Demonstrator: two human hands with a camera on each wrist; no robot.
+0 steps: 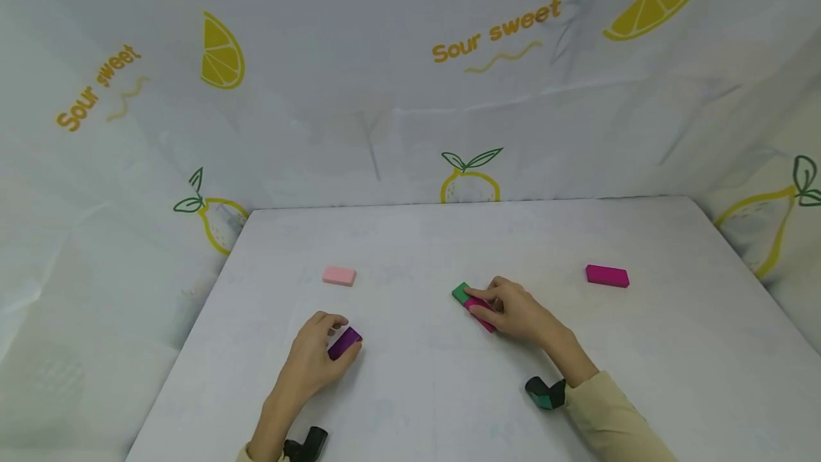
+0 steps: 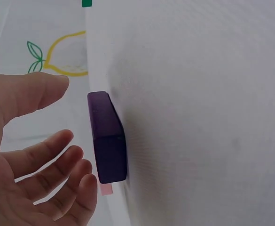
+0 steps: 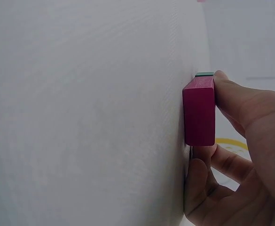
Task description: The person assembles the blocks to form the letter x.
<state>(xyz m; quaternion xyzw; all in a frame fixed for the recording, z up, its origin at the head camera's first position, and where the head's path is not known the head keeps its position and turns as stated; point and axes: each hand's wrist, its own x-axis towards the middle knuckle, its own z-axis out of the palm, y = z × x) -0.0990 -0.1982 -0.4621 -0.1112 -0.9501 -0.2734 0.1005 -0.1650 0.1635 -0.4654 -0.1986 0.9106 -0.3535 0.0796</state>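
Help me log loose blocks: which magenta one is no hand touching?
The magenta block lying by itself on the right in the head view; the right hand holds the other magenta block.

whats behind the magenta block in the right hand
A green block lies at its far end. From the right wrist view, only a thin green strip shows; the magenta block covers the rest.

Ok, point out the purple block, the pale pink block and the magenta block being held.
Purple block [image 2: 111,159]: left wrist view, near face.
Pale pink block [image 1: 338,274]: head view, top face.
Held magenta block [image 3: 200,117]: right wrist view, near face.
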